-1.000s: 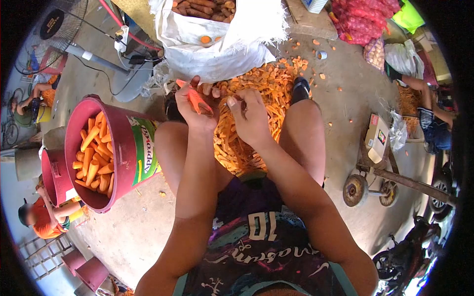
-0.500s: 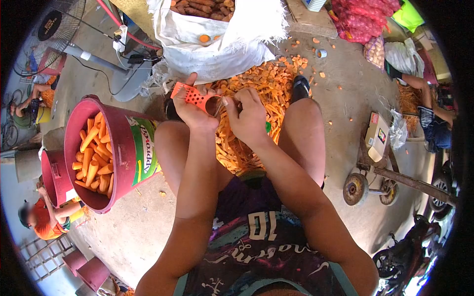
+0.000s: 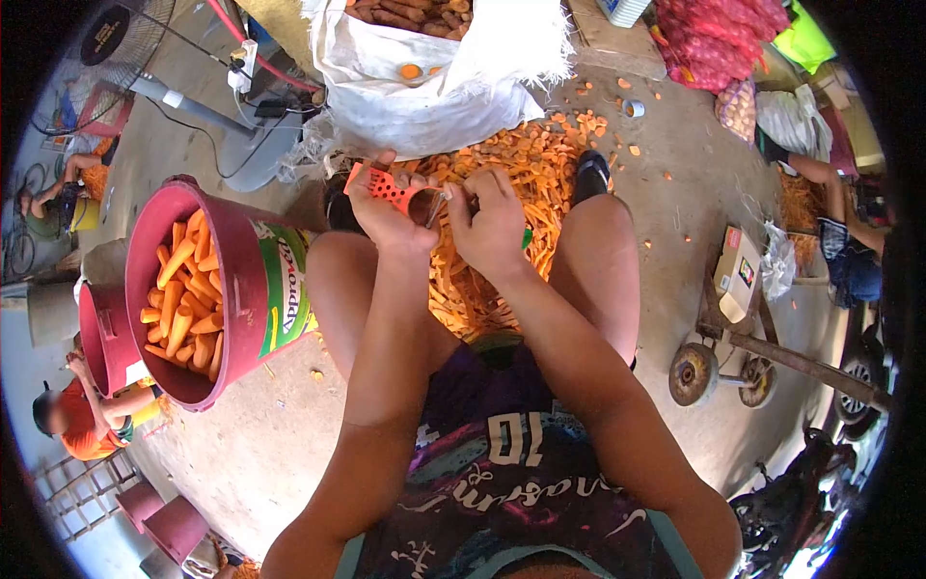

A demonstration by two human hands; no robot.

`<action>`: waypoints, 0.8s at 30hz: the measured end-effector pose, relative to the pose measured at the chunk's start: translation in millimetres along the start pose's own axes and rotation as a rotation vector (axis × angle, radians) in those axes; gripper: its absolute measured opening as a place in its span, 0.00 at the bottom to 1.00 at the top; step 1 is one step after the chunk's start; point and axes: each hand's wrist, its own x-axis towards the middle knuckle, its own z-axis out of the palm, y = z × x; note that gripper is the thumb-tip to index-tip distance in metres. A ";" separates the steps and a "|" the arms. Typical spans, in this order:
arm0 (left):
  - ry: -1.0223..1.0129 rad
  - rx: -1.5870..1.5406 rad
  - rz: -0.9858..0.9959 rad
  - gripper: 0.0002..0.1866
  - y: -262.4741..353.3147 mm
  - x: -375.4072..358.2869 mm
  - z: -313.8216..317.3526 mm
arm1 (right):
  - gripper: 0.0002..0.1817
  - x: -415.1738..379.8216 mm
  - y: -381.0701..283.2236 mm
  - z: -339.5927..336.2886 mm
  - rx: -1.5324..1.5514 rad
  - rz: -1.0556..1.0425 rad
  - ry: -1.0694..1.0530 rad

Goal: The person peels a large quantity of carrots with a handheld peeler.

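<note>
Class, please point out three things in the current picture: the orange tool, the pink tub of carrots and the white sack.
Orange tool (image 3: 387,189): head view, on its holed body.
Pink tub (image 3: 241,280): head view, on its outer wall.
White sack (image 3: 386,121): head view, on its front.

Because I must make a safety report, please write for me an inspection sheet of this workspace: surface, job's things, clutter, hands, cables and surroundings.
Surface: concrete floor, carrot peelings heaped between the legs.
Job's things: peeled carrots in red bucket; unpeeled carrots in white sack.
Clutter: loose carrot scraps on the floor, beyond the heap.
Hands: left hand holds orange peeler; right hand at its open end, contact unclear.
Cables: black cable crosses the floor near the fan.
Surroundings: hand cart at right; other people at both sides.
</note>
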 end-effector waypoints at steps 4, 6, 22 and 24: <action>0.015 -0.005 -0.014 0.19 -0.3 2.8 -4.4 | 0.10 0.5 -1.2 -2.0 0.008 0.001 -0.021; 0.060 0.023 -0.022 0.20 1.2 1.9 -2.9 | 0.10 -2.3 -6.9 -4.0 0.031 -0.032 -0.038; 0.126 0.031 -0.076 0.19 3.9 -0.3 -1.6 | 0.12 -11.4 -11.4 -6.7 0.102 -0.115 -0.110; 0.056 -0.001 -0.079 0.17 2.8 -0.7 -5.7 | 0.12 -4.1 -6.7 -8.5 0.076 -0.136 -0.054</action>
